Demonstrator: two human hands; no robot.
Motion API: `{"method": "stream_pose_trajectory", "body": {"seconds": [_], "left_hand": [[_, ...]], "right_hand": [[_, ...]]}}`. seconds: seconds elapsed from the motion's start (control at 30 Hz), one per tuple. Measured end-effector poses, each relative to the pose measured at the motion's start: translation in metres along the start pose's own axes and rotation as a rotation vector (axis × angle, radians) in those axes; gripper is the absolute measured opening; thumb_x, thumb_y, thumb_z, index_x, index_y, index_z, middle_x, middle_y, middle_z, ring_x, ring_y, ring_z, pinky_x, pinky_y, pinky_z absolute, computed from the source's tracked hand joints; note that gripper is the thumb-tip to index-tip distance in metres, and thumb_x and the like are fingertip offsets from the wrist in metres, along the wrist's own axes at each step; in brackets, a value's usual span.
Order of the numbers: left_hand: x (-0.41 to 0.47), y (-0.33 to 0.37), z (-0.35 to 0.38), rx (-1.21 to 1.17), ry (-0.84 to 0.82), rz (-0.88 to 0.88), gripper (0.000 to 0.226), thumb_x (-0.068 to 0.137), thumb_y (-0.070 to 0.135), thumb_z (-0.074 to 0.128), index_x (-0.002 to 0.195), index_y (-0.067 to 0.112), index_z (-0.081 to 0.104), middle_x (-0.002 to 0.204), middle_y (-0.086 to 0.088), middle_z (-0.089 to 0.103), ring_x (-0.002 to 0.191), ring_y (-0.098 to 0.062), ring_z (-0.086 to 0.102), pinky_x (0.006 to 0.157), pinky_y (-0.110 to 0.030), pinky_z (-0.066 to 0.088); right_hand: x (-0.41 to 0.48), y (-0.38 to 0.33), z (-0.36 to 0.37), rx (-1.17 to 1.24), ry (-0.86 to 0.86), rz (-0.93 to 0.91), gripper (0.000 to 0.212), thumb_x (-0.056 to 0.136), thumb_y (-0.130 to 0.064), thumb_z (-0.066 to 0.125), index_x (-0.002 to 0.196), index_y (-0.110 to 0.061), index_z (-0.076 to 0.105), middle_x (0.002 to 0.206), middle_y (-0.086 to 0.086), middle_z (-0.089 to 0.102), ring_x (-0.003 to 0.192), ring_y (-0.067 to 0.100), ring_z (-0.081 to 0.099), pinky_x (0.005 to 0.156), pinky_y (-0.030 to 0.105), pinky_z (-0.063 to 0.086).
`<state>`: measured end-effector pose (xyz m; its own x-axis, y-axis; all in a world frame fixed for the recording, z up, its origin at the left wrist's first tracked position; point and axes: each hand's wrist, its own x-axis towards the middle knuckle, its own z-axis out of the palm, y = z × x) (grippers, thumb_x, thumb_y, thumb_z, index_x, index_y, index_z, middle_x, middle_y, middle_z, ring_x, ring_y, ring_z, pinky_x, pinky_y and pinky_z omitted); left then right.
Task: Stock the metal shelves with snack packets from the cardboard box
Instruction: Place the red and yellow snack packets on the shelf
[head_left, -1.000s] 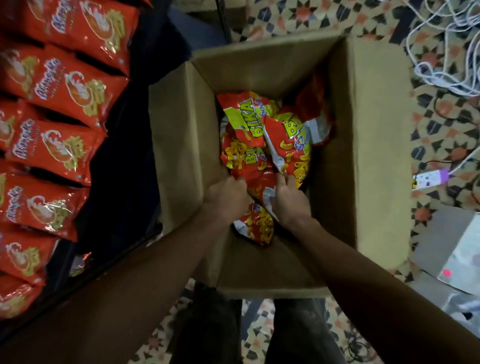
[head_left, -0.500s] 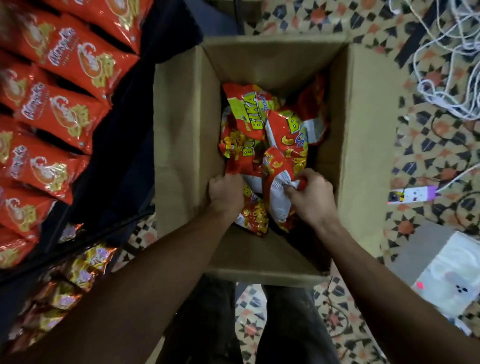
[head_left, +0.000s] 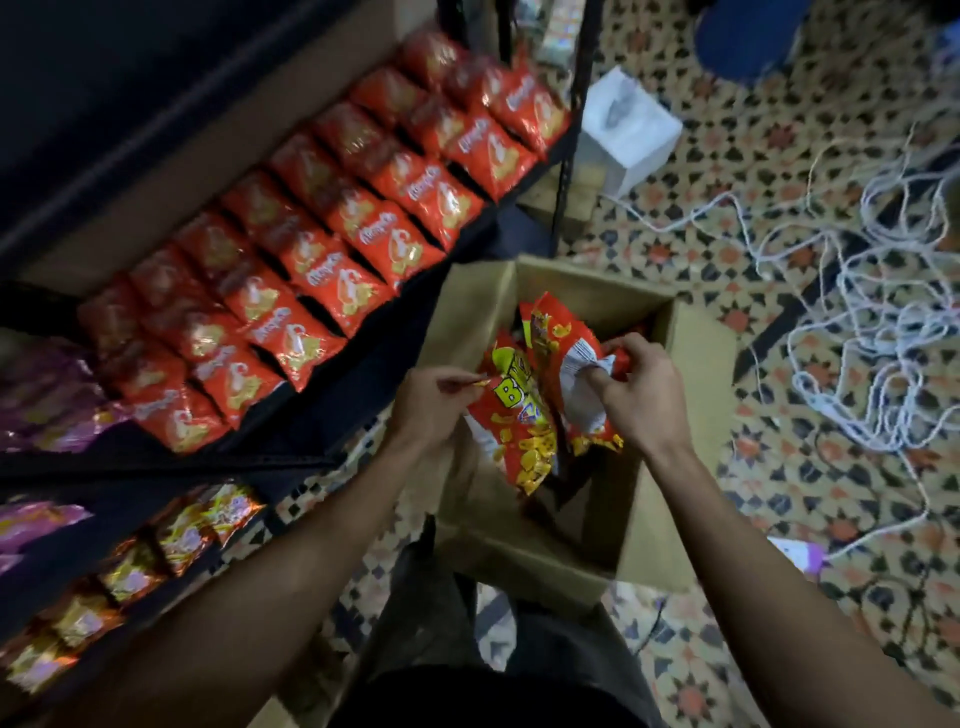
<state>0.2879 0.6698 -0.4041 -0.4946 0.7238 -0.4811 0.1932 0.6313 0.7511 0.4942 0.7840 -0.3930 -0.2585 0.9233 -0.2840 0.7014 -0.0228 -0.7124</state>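
Head view: packets lifting clear of the box, both hands gripping

Person is standing over the box (head_left: 670, 467), which is sitting open on the floor (head_left: 779, 171) just beside the shelves (head_left: 332, 410). That closeness is likely keeping the carry short.

Left hand (head_left: 431, 400) is pinching the top edge of the front one of the packets (head_left: 522, 436), thumb and fingers closing on a thin corner. Right hand (head_left: 639, 395) is wrapping its fingers (head_left: 597, 376) round the crumpled tops of the ones behind, bunching them tight. The red-and-yellow packets are hanging by their tops above the box opening, between the two hands and touching each other. Holding them by the seams seems to be sparing the contents from crushing.

How many are coming up in the bunch is hard to tell. At least two are showing, and the box floor below is lying in shadow.

Upper shelf is carrying rows of orange bags (head_left: 332, 291), overlapping and facing out. Lower shelf is holding gold bags (head_left: 192, 530) with bare shelf showing next to them, so the load is probably heading there, though that is a guess.

White cords (head_left: 872, 322) are sprawling over the floor to the right, near the box. They are posing a trip risk if the person is stepping that way.
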Motion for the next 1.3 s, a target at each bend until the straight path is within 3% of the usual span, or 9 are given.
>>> {"method": "stream_pose_trajectory", "body": {"seconds": [0.1, 0.2, 0.4, 0.53, 0.7, 0.87, 1.03, 1.17, 1.3], "left_hand": [[-0.026, 0.039, -0.043, -0.133, 0.099, 0.127, 0.017, 0.087, 0.006, 0.071, 0.1, 0.017, 0.075, 0.084, 0.004, 0.071, 0.069, 0.007, 0.061, 0.068, -0.013, 0.045], [-0.051, 0.071, -0.082, -0.23, 0.184, 0.267, 0.014, 0.092, 0.006, 0.066, 0.098, 0.014, 0.075, 0.092, 0.007, 0.072, 0.078, 0.011, 0.061, 0.071, -0.006, 0.042], [-0.082, 0.113, -0.189, -0.333, 0.402, 0.473, 0.014, 0.097, 0.01, 0.059, 0.102, 0.006, 0.072, 0.105, 0.0, 0.074, 0.101, -0.009, 0.068, 0.089, -0.021, 0.052], [-0.096, 0.132, -0.263, -0.396, 0.508, 0.541, 0.014, 0.1, 0.015, 0.055, 0.096, 0.014, 0.069, 0.094, -0.001, 0.074, 0.084, -0.008, 0.068, 0.074, -0.025, 0.054], [-0.117, 0.147, -0.341, -0.499, 0.67, 0.611, 0.019, 0.101, 0.017, 0.051, 0.086, 0.02, 0.063, 0.077, 0.011, 0.071, 0.072, -0.003, 0.064, 0.07, -0.027, 0.053], [-0.14, 0.145, -0.392, -0.613, 0.869, 0.595, 0.023, 0.102, 0.024, 0.049, 0.082, 0.02, 0.058, 0.071, 0.012, 0.065, 0.066, -0.002, 0.059, 0.065, -0.027, 0.048], [-0.16, 0.13, -0.428, -0.734, 0.958, 0.581, 0.029, 0.102, 0.026, 0.049, 0.074, 0.022, 0.058, 0.065, 0.01, 0.064, 0.061, -0.007, 0.059, 0.069, -0.034, 0.046], [-0.169, 0.118, -0.438, -0.789, 0.979, 0.571, 0.03, 0.102, 0.024, 0.048, 0.074, 0.023, 0.058, 0.065, 0.006, 0.063, 0.059, -0.011, 0.057, 0.059, -0.03, 0.045], [-0.174, 0.114, -0.444, -0.815, 0.987, 0.556, 0.025, 0.103, 0.024, 0.047, 0.079, 0.019, 0.055, 0.07, -0.001, 0.058, 0.056, -0.012, 0.055, 0.047, -0.021, 0.045]], "right_hand": [[-0.002, -0.05, -0.022, 0.083, 0.045, -0.106, 0.021, 0.078, -0.03, 0.071, 0.095, -0.021, 0.064, 0.09, 0.007, 0.064, 0.084, 0.026, 0.061, 0.076, 0.039, 0.051], [-0.006, -0.105, -0.041, 0.175, 0.109, -0.264, 0.015, 0.082, -0.027, 0.07, 0.093, -0.022, 0.063, 0.084, -0.004, 0.063, 0.078, 0.019, 0.059, 0.074, 0.037, 0.05], [-0.014, -0.236, -0.065, 0.27, 0.198, -0.58, 0.018, 0.083, -0.033, 0.067, 0.1, -0.03, 0.061, 0.089, -0.001, 0.06, 0.077, 0.015, 0.055, 0.07, 0.032, 0.046], [-0.026, -0.32, -0.07, 0.379, 0.217, -0.741, 0.013, 0.083, -0.028, 0.069, 0.095, -0.029, 0.064, 0.091, -0.001, 0.064, 0.076, 0.015, 0.058, 0.072, 0.037, 0.049], [-0.04, -0.409, -0.062, 0.486, 0.168, -0.859, 0.015, 0.081, -0.034, 0.069, 0.096, -0.033, 0.064, 0.094, 0.002, 0.067, 0.084, 0.02, 0.065, 0.08, 0.05, 0.054], [-0.05, -0.466, -0.041, 0.542, 0.126, -0.966, 0.012, 0.083, -0.025, 0.07, 0.094, -0.028, 0.065, 0.092, -0.005, 0.07, 0.087, 0.015, 0.067, 0.081, 0.044, 0.055], [-0.05, -0.474, 0.006, 0.278, 0.11, -1.089, 0.019, 0.087, -0.011, 0.068, 0.105, -0.016, 0.065, 0.107, 0.001, 0.056, 0.095, 0.014, 0.058, 0.085, 0.026, 0.047], [-0.054, -0.446, 0.053, -0.033, -0.001, -1.158, 0.023, 0.09, -0.006, 0.066, 0.113, -0.01, 0.064, 0.12, 0.004, 0.047, 0.1, 0.017, 0.057, 0.093, 0.035, 0.053], [-0.062, -0.441, 0.08, -0.285, -0.072, -1.155, 0.027, 0.089, -0.005, 0.069, 0.114, -0.009, 0.062, 0.124, 0.004, 0.041, 0.096, 0.028, 0.061, 0.085, 0.041, 0.056]]}}
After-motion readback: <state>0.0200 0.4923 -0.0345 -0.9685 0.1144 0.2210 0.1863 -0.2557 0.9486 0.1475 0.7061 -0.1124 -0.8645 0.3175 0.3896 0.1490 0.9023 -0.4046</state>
